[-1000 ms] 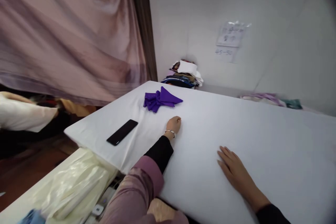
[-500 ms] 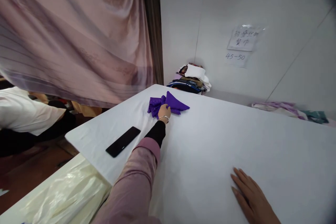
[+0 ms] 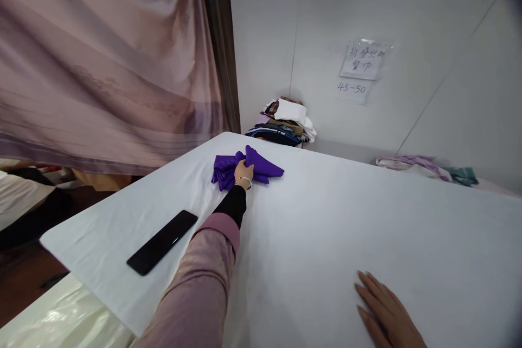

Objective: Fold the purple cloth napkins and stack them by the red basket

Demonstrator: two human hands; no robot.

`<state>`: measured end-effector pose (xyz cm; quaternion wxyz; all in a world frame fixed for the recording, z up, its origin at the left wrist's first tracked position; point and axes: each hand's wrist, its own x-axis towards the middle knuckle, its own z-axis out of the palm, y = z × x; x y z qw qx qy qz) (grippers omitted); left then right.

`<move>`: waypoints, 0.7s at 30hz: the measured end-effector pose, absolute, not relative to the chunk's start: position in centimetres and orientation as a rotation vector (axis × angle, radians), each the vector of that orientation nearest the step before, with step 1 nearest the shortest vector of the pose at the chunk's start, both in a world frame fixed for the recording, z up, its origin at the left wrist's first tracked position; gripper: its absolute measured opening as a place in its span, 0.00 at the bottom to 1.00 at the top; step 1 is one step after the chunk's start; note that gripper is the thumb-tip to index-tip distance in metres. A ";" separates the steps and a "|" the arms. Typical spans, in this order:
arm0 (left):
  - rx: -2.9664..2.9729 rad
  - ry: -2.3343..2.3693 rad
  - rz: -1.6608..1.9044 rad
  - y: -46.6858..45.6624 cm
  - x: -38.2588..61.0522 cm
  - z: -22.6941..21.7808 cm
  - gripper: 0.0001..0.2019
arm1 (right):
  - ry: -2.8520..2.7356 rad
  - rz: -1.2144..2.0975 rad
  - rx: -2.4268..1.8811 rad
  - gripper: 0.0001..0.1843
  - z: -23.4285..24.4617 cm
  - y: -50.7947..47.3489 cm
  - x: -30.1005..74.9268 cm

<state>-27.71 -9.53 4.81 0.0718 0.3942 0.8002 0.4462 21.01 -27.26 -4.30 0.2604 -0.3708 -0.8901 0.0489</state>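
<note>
A bunched purple cloth napkin lies near the far corner of the white table, one stiff pointed fold sticking out to the right. My left hand, stretched far forward, has its fingers closed on the middle of this napkin; the fingertips are partly hidden by the fabric. My right hand rests palm down on the tabletop at the lower right, fingers extended, holding nothing.
A black phone lies on the table left of my arm. Folded cloths are piled beyond the far edge, with more fabric along the wall. A pinkish curtain hangs at left, a person's white sleeve below it.
The view has shifted, so the wall and pile sit further left and the phone looks nearer. My left hand stays on the napkin, and my right hand still lies on the table.
</note>
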 end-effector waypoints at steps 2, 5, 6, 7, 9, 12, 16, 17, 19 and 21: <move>1.190 2.411 1.329 -9.8 -26.6 5.2 0.14 | -2.409 0.125 -1.021 0.34 -4.1 -27.3 21.0; 1.300 2.378 1.352 -10.4 -24.0 6.2 0.12 | -2.405 0.158 -1.034 0.31 -4.1 -27.4 20.9; 1.360 2.354 1.367 -10.8 -22.9 6.7 0.11 | -2.399 0.178 -1.039 0.30 -4.2 -27.4 20.8; 1.430 2.322 1.378 -11.2 -21.6 7.1 0.11 | -2.388 0.201 -1.050 0.29 -4.2 -27.4 20.8; 1.574 2.239 1.385 -12.5 -18.4 7.7 0.09 | -2.364 0.276 -1.088 0.26 -4.0 -27.4 20.6; 1.859 2.014 1.327 -16.1 -12.2 7.4 0.07 | -2.236 0.507 -1.176 0.25 -2.8 -27.7 20.2; 2.495 1.213 0.934 -23.7 -3.9 5.3 0.09 | -1.692 0.938 -1.179 0.33 -0.5 -27.9 20.1; 2.557 1.065 0.840 -25.6 -2.5 4.9 0.09 | -1.527 1.006 -1.135 0.33 -0.1 -27.8 20.2; 2.595 0.928 0.759 -28.5 -0.6 4.5 0.09 | -1.308 1.151 -1.045 0.34 0.5 -27.6 20.5; 2.564 0.990 0.800 -30.0 0.3 4.6 0.11 | -1.216 1.224 -0.996 0.34 0.8 -27.5 20.8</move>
